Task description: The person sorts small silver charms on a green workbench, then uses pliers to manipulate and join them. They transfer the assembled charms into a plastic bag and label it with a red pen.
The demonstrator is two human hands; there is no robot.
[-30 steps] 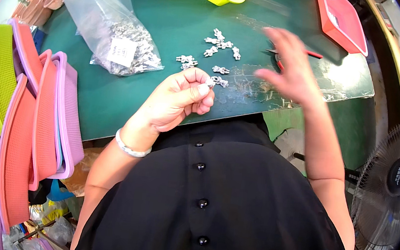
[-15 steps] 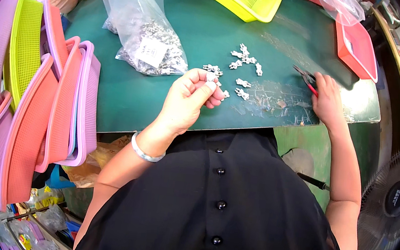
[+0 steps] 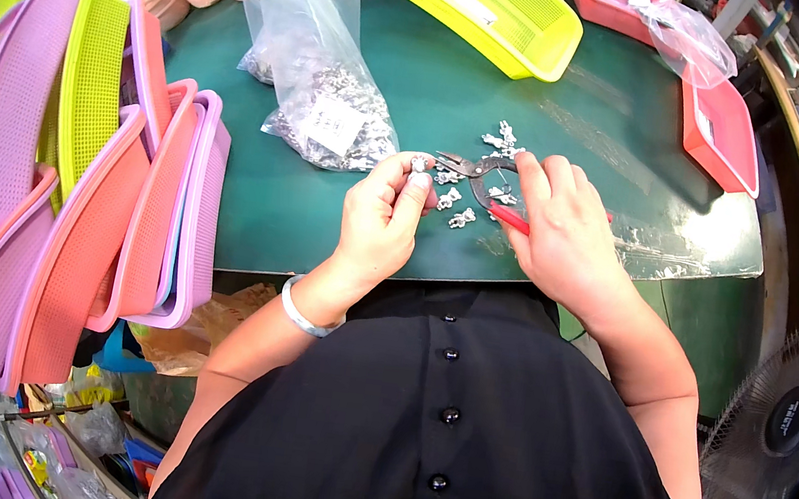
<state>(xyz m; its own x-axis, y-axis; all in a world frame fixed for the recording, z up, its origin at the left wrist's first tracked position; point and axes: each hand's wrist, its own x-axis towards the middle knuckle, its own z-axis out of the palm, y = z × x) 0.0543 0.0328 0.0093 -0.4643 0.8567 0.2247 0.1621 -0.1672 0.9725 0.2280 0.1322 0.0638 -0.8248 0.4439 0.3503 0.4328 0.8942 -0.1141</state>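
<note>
Between the thumb and fingers of my left hand [image 3: 383, 209] is a small silvery figure-shaped piece [image 3: 419, 163]. Red-handled pliers [image 3: 491, 183] are gripped in my right hand [image 3: 565, 221]. Their dark jaws point left, spread apart, close to the piece in my left fingers; whether they touch it I cannot tell. Several similar small silvery pieces [image 3: 462, 218] lie on the green table [image 3: 322, 224] below and behind the pliers, some partly hidden by them. A clear plastic bag [image 3: 365, 129] full of such pieces lies just beyond my left hand.
A yellow-green basket [image 3: 487, 9] stands at the far side, with a red tray [image 3: 722, 136] at the far right. Stacked purple, orange and green baskets [image 3: 83, 198] crowd the left edge. To the lower right is a black fan [image 3: 781, 421].
My right hand has closed round the pliers and brought them left from the table's right side to the piece in my left hand. The whole view has shifted slightly.
</note>
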